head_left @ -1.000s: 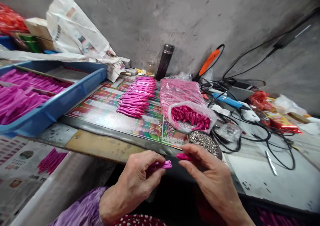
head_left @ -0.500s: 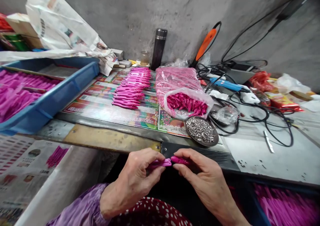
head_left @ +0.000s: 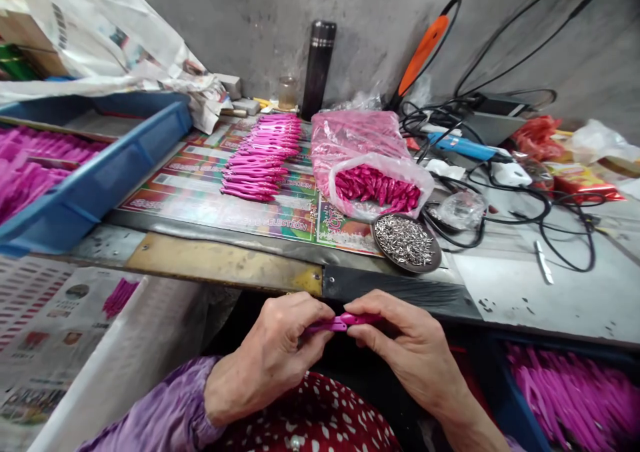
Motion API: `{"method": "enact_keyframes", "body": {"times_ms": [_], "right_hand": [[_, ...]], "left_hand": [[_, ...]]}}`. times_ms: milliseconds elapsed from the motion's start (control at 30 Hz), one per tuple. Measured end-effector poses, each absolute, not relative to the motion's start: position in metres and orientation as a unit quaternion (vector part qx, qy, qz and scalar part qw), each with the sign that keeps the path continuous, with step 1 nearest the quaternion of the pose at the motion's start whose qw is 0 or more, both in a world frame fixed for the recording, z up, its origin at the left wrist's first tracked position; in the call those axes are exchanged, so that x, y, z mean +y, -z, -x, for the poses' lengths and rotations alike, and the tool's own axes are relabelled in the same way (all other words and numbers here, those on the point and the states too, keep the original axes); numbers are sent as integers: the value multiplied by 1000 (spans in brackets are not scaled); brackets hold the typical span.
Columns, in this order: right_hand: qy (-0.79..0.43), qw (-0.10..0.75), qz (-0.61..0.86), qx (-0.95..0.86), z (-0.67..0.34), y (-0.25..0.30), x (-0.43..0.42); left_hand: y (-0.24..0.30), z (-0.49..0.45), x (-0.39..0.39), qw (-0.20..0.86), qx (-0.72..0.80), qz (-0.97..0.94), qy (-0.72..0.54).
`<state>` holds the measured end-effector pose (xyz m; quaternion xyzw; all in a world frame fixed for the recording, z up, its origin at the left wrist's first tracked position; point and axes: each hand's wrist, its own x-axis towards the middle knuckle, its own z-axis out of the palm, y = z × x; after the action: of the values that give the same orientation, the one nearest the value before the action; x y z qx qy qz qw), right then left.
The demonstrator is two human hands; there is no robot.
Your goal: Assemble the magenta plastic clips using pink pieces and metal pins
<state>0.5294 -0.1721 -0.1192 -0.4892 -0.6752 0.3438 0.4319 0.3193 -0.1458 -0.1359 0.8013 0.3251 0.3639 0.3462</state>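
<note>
Pinching a slim magenta plastic piece (head_left: 343,321) from both ends, the left hand (head_left: 267,359) and right hand (head_left: 410,352) meet just below the bench (head_left: 225,262) edge, fingers curled closed on it, wrists angled inward. It may be two pieces joined; the fingers hide that. A dish of metal pins (head_left: 404,241) lies ahead.

A bare grey concrete wall (head_left: 250,25) — scuffed and darkly stained — rises directly behind the workbench (head_left: 220,262), its front edge bound in worn brass-coloured and black metal strips. Black cables (head_left: 515,42) climb the wall — all under flat, even light.
</note>
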Motion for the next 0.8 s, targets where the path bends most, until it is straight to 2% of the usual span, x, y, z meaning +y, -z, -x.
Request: {"method": "enact_keyframes", "body": {"times_ms": [200, 800], "right_hand": [[-369, 381, 472, -704, -531, 121, -172], [-328, 369, 468, -733, -511, 145, -190]], "left_hand": [[144, -317, -153, 352, 313, -813, -343], [158, -310, -165, 331, 332, -817, -335]]}}
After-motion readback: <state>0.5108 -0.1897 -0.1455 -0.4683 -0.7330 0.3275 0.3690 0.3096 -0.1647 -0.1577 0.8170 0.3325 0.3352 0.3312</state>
